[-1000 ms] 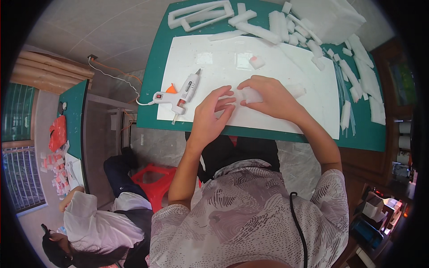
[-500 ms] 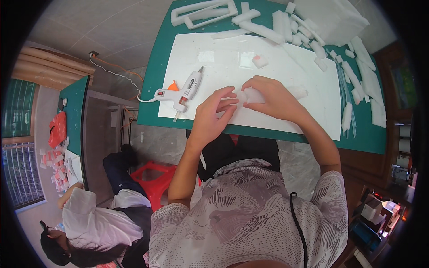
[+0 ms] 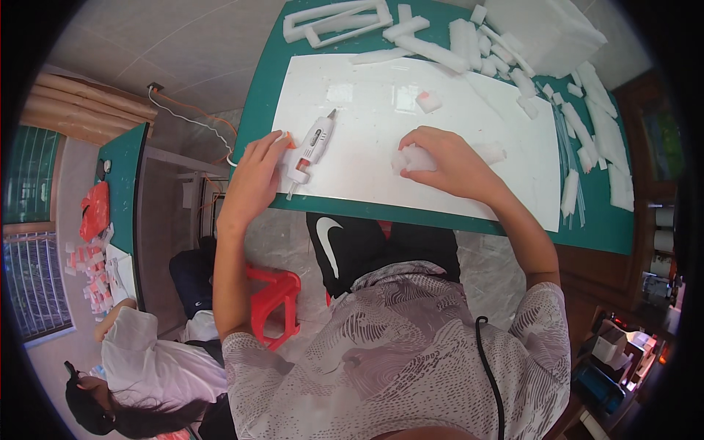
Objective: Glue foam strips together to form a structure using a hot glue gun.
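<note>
On the white board (image 3: 352, 172) lies a white hot glue gun (image 3: 317, 141) with an orange trigger and a glue stick in its back end. My left hand (image 3: 257, 172) is closed over its handle, hiding the switch and the cord's end. Between the thumb and fingers of my right hand (image 3: 449, 163) is a white foam block (image 3: 416, 158), resting on the board. Another foam piece (image 3: 490, 152) lies just right of that hand, partly covered by it. A small foam piece with a pinkish face (image 3: 428, 101) sits farther back.
Many foam offcuts (image 3: 506, 59) and a large foam block (image 3: 546, 33) crowd the far right of the green table (image 3: 257, 95). A foam frame (image 3: 337, 22) lies far left. Clear glue sticks (image 3: 576, 194) lie at right. A person (image 3: 158, 359) sits lower left beside a red stool (image 3: 279, 301).
My left hand has left the foam block and moved left onto the glue gun's handle. My right hand stays in place with the foam block.
</note>
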Motion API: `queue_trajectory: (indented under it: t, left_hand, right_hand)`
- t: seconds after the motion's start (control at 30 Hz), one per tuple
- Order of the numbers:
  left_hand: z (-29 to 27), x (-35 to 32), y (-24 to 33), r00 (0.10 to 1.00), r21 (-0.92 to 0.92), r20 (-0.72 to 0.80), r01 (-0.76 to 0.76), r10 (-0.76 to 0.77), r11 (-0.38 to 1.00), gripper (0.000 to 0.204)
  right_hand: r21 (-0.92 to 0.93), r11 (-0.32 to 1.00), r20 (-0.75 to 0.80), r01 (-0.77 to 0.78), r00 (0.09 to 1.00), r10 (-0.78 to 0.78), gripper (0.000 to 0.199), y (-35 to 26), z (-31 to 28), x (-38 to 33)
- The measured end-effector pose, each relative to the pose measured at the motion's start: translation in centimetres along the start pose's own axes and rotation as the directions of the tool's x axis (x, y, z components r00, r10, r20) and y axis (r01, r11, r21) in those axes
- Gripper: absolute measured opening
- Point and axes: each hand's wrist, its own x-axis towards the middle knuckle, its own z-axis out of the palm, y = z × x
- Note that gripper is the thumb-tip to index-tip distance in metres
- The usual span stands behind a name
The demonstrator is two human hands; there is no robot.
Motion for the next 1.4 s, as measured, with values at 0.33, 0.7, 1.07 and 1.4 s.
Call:
queue_trajectory:
  t: [0.33, 0.7, 1.07, 1.4]
  left_hand:
    - [-0.7, 1.3, -0.9, 0.967, 0.096, 0.227, -0.141, 0.116, 0.985, 0.051]
    - [-2.1, -1.9, 5.3, 0.967, -0.366, -0.025, -0.247, 0.255, 0.897, 0.034]
    - [0.8, -0.8, 6.3, 0.968, -0.409, -0.043, -0.243, 0.247, 0.879, 0.029]
    - [0.9, 0.0, 6.9, 0.974, -0.375, -0.05, -0.223, 0.221, 0.9, 0.027]
  right_hand:
    - [0.007, 1.0, 0.013, -0.007, 1.0, 0.007, 0.038, 0.1, 0.0, 0.0]
    - [0.017, 1.0, 0.02, 0.005, 1.0, -0.006, 0.038, 0.2, 0.0, 0.1]
    - [0.019, 0.999, -0.001, 0.045, 0.999, -0.045, 0.037, 0.1, 0.1, -0.1]
    - [0.015, 0.999, 0.006, 0.047, 0.999, -0.047, 0.036, -0.1, 0.1, -0.1]
